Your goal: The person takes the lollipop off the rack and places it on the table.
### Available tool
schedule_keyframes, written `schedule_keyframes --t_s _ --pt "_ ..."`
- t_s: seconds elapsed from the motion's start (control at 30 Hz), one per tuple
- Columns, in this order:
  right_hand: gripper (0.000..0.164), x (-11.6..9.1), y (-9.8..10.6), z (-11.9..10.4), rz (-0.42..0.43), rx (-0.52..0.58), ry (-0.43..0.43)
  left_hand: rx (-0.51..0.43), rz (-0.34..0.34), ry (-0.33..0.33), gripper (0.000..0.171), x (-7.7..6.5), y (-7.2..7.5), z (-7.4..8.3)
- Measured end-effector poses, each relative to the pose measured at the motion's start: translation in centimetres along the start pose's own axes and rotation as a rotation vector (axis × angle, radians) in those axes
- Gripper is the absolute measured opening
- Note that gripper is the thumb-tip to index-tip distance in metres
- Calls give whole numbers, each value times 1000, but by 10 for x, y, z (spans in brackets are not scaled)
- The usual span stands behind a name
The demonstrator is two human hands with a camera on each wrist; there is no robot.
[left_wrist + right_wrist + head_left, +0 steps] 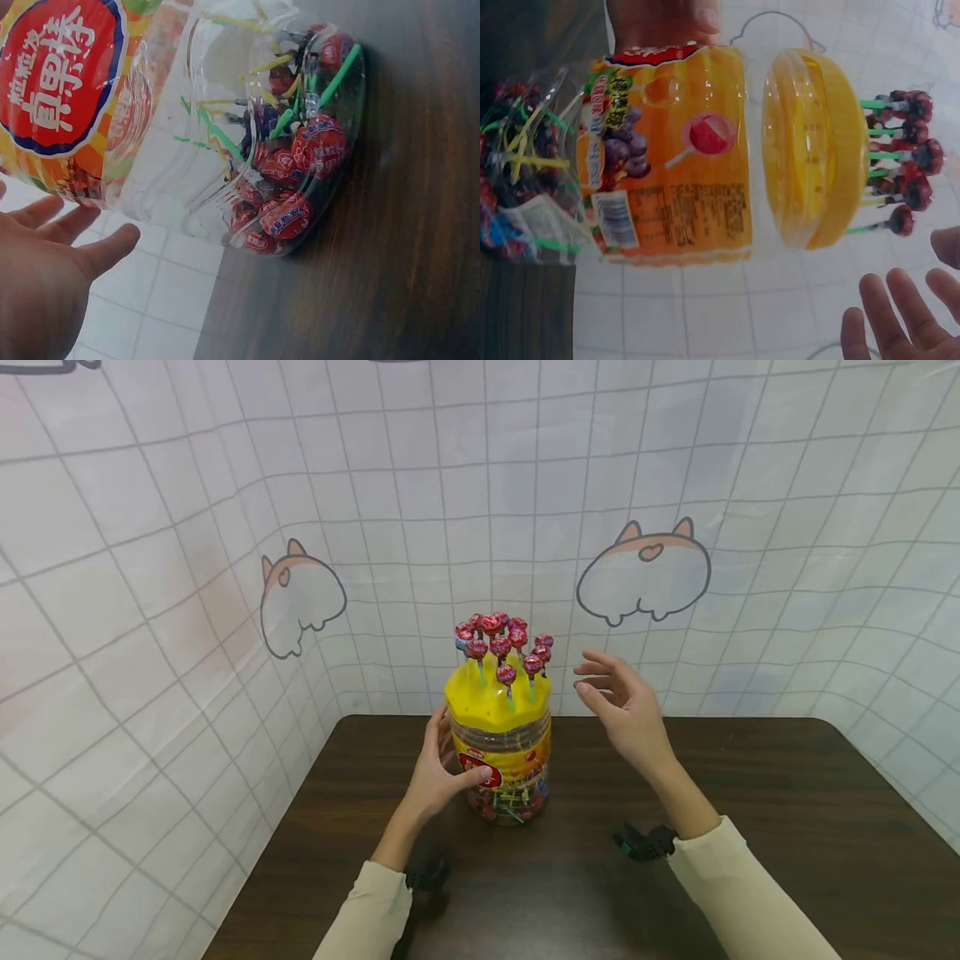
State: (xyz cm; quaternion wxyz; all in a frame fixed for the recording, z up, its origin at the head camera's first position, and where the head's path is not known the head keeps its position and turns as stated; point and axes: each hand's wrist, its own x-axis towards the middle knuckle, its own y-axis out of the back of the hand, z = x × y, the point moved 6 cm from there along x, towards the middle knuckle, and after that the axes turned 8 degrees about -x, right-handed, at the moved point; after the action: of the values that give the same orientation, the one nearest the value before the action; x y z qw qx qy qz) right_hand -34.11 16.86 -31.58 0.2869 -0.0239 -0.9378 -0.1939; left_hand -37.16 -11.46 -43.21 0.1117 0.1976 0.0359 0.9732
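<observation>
A clear plastic lollipop jar (501, 760) with a yellow lid (491, 700) stands upright on the dark wooden table. Several red-wrapped lollipops (500, 647) stick up from the lid on their sticks; more loose lollipops (285, 214) lie in the jar's bottom. At the jar's left side is my left hand (435, 775), its fingers partly hidden behind the jar and its thumb spread across the label in the head view. My right hand (626, 714) hovers to the right of the lid, fingers relaxed and apart from the lollipops, holding nothing.
Behind the table (750, 802) hangs a white gridded curtain (465, 510) with cartoon animal prints, and it continues along both sides. A dark camera strap (647, 842) sits at my right wrist, another (427, 870) at my left.
</observation>
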Motion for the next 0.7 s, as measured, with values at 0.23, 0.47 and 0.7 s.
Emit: schedule_keyframes --t_s 0.23,0.47,0.7 --pt "42 25 -13 3 13 50 0 -51 -32 -6 109 6 0 -3" --pt "43 43 -24 4 -22 33 18 -87 -68 -15 104 9 1 -9" --pt "41 51 -29 3 -19 22 19 -117 -108 -18 103 12 -1 -10"
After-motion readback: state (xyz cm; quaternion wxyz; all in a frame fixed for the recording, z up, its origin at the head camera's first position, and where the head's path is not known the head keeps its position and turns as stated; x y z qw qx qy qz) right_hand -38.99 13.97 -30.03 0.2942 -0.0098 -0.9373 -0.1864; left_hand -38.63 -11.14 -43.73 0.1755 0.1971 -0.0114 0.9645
